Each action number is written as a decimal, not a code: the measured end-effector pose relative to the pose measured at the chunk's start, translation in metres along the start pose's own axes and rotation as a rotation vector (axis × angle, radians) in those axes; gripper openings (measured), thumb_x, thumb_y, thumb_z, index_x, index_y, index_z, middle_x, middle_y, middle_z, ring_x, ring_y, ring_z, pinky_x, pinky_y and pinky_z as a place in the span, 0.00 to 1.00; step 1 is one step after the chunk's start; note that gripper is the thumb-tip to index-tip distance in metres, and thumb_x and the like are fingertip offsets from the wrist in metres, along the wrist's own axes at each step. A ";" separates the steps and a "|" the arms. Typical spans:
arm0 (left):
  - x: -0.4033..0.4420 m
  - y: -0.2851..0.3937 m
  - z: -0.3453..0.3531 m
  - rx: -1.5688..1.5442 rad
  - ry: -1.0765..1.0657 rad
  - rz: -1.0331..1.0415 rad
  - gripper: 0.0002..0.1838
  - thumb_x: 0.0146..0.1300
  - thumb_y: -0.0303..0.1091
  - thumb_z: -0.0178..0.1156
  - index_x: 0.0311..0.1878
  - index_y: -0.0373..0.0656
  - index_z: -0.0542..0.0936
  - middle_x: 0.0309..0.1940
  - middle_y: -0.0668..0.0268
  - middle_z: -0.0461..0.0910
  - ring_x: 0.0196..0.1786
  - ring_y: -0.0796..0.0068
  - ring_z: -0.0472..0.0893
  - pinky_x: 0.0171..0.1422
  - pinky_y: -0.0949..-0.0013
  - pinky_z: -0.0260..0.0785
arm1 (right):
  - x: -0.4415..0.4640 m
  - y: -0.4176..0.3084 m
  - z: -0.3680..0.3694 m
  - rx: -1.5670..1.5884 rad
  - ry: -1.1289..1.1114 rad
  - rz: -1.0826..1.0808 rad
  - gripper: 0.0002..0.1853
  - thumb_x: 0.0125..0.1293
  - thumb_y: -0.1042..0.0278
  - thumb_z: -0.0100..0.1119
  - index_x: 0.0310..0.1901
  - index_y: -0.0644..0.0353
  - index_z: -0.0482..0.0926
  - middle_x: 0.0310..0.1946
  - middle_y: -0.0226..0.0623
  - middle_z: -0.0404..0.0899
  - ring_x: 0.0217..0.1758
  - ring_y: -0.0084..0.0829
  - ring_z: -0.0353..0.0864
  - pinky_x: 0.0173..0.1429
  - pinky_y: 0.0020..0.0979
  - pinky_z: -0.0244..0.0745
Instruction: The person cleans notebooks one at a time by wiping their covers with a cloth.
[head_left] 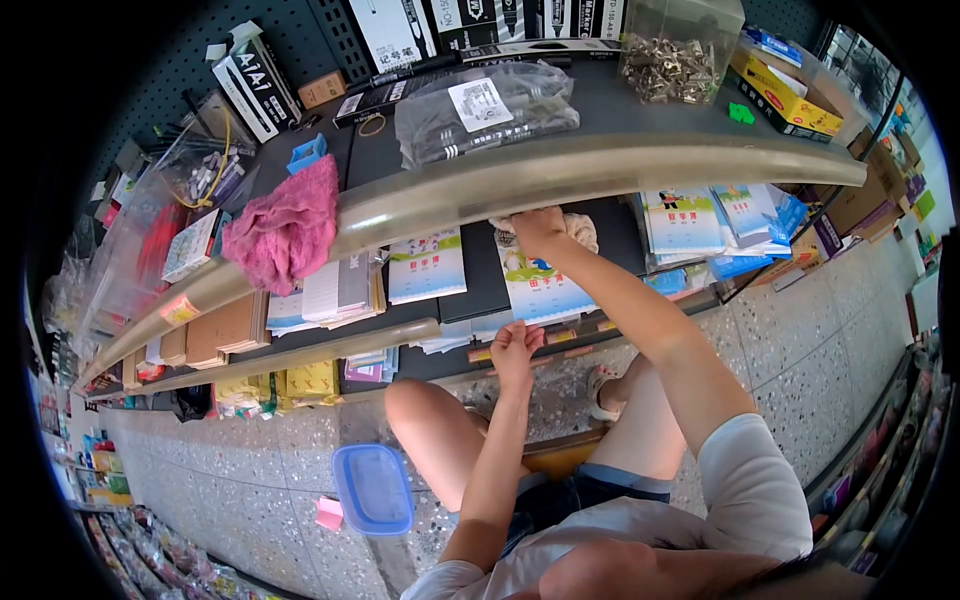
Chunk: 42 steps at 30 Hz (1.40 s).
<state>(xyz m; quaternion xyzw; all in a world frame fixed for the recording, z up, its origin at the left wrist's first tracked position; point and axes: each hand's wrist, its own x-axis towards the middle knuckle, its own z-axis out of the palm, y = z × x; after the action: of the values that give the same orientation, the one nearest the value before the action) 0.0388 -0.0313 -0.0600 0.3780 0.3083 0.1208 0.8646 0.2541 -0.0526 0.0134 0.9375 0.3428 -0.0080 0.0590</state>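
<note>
On the lower shelf, a booklet with a blue and white cover (pixel 548 298) lies under a light, patterned cloth (pixel 580 232). My right hand (pixel 538 228) is closed on this cloth, partly hidden by the edge of the upper shelf. At the booklet's lower edge is my left hand (pixel 516 350), its fingers bent together near the corner; whether they pinch the booklet is too small to tell. Similar booklets stand to the left (pixel 427 268) and to the right (pixel 684 222).
A pink cloth (pixel 285 225) hangs over the upper shelf's edge strip (pixel 600 170). Above are a plastic-wrapped pack (pixel 485 112) and a clear box of metal clips (pixel 675 68). A blue plastic basin (pixel 373 489) and a pink paper (pixel 329 513) are on the floor.
</note>
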 end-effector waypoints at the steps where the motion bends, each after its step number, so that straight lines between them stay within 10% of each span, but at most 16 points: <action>1: -0.002 0.002 -0.001 0.019 0.004 0.029 0.08 0.71 0.32 0.53 0.41 0.37 0.76 0.32 0.59 0.81 0.34 0.70 0.83 0.40 0.71 0.79 | 0.001 0.000 -0.008 0.007 -0.054 0.065 0.19 0.60 0.64 0.55 0.54 0.49 0.80 0.56 0.39 0.77 0.59 0.36 0.78 0.56 0.46 0.71; 9: -0.023 0.022 -0.040 0.245 0.072 0.194 0.08 0.72 0.30 0.51 0.38 0.36 0.73 0.30 0.60 0.80 0.29 0.72 0.82 0.36 0.71 0.80 | -0.081 0.033 -0.061 0.176 -0.231 -0.046 0.25 0.58 0.54 0.60 0.59 0.31 0.74 0.62 0.39 0.72 0.60 0.41 0.76 0.61 0.41 0.72; 16: -0.060 0.056 -0.076 0.612 0.074 0.422 0.09 0.72 0.29 0.51 0.37 0.33 0.74 0.24 0.63 0.80 0.25 0.78 0.81 0.30 0.75 0.76 | -0.165 0.077 -0.072 0.387 -0.459 -0.330 0.31 0.48 0.66 0.62 0.60 0.39 0.77 0.49 0.47 0.79 0.53 0.49 0.78 0.57 0.43 0.74; 29: -0.110 0.077 -0.083 0.803 -0.070 0.476 0.08 0.70 0.27 0.53 0.36 0.33 0.77 0.22 0.66 0.80 0.26 0.82 0.81 0.31 0.77 0.74 | -0.017 0.058 0.004 0.200 -0.005 0.408 0.24 0.58 0.58 0.57 0.58 0.47 0.77 0.56 0.49 0.74 0.57 0.43 0.78 0.57 0.38 0.75; 37: -0.131 0.102 -0.090 0.673 -0.032 0.478 0.07 0.71 0.27 0.52 0.39 0.33 0.76 0.25 0.65 0.80 0.28 0.81 0.80 0.34 0.77 0.73 | -0.011 0.008 -0.006 0.153 0.022 -0.348 0.31 0.53 0.67 0.59 0.61 0.26 0.73 0.54 0.43 0.76 0.53 0.46 0.79 0.53 0.45 0.75; 42: -0.147 0.130 -0.093 0.733 -0.039 0.531 0.07 0.71 0.27 0.53 0.38 0.33 0.76 0.25 0.65 0.80 0.27 0.81 0.79 0.33 0.77 0.73 | -0.099 -0.004 -0.038 0.250 -0.186 -0.658 0.29 0.51 0.70 0.60 0.57 0.31 0.78 0.46 0.42 0.76 0.46 0.48 0.81 0.48 0.46 0.76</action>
<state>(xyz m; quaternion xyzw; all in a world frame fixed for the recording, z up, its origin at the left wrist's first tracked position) -0.1311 0.0468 0.0514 0.7275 0.2066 0.2139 0.6183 0.1749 -0.1085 0.0558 0.7722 0.6157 -0.1539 -0.0309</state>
